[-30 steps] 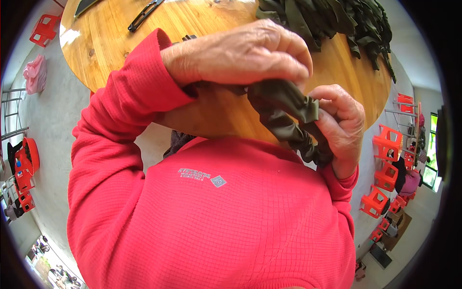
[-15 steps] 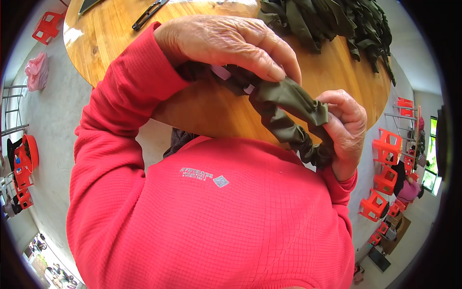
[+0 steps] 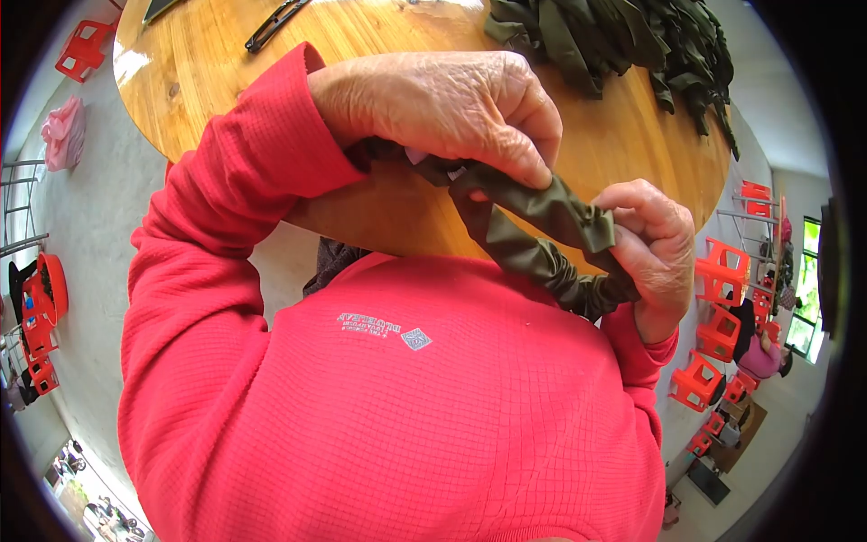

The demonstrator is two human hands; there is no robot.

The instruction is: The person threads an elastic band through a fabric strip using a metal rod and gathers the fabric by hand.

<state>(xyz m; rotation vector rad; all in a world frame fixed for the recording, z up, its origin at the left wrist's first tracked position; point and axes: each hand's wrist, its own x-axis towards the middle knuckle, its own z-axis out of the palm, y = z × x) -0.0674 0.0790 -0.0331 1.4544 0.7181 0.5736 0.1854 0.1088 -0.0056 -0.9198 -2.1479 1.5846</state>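
A loop of olive-green gathered fabric band (image 3: 519,248) hangs between my two hands, over the near edge of the table. From above, my left hand (image 3: 452,108) pinches its upper strand between thumb and curled fingers. At the other end, my right hand (image 3: 652,244) is closed on the bunched fabric, its thumb and forefinger pressed together. The lower strand sags, wrinkled, in front of my red top. Darker cloth and a small pale patch show under my left wrist, partly hidden by the hand.
On the round wooden table (image 3: 217,90) lie a heap of olive-green fabric strips (image 3: 623,45) at the far right and black-handled snips (image 3: 271,27) at the far left. Red stools (image 3: 722,271) stand on the right; a pink bag (image 3: 63,134) is at the left.
My left hand has shifted slightly down and to the right, its fingers closing more tightly against the thumb. The band's upper strand is narrower and more twisted; my right hand moved slightly.
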